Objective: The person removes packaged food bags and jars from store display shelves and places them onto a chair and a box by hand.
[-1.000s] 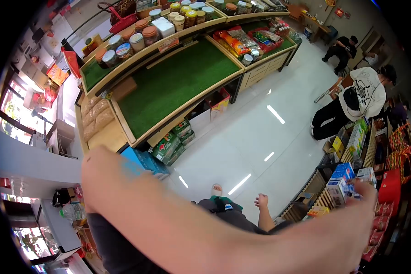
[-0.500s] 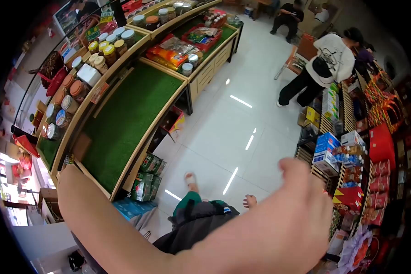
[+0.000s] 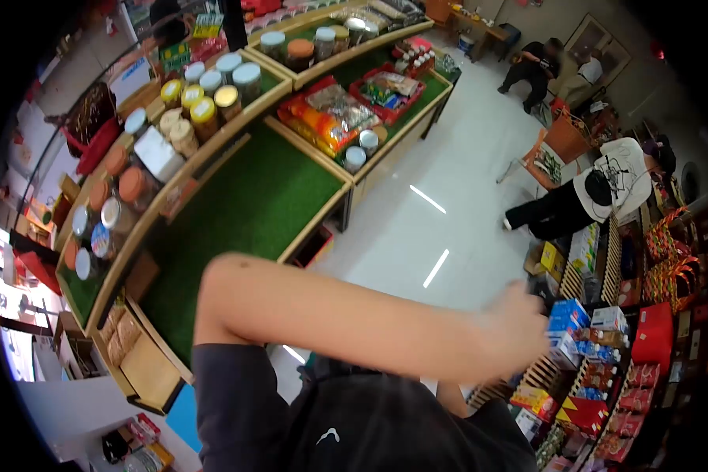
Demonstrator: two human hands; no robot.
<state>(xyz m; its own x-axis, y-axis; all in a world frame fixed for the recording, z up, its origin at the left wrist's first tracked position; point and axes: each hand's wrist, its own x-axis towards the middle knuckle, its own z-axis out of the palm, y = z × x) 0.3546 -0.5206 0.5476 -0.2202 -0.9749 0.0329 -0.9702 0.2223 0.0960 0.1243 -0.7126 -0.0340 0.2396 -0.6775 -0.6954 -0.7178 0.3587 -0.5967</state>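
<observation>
My left arm, bent at the elbow, reaches across in front of my body, its dark sleeve at the lower left. At its end, my left hand (image 3: pixel 515 330) is smeared by motion, so I cannot make out its fingers or anything in them. In the picture it appears close to the blue and white cartons (image 3: pixel 566 318) on the slatted shelf at the right; contact is not visible. A strip of my right arm (image 3: pixel 451 398) shows under the left forearm, and my right hand is hidden. Behind the left forearm lies the green-lined display stand (image 3: pixel 252 185).
Jars (image 3: pixel 204 114) with coloured lids line the stand's upper tier. Red trays (image 3: pixel 385 90) hold packaged goods farther along. A person in a white top (image 3: pixel 613 181) leans by the right-hand shelves, near an orange-brown chair (image 3: pixel 543 161). Other people are at the back.
My left hand has moved away from the camera, and its forearm now lies straighter across the view. The view has shifted, and my right hand, seen earlier beside my body, is now hidden.
</observation>
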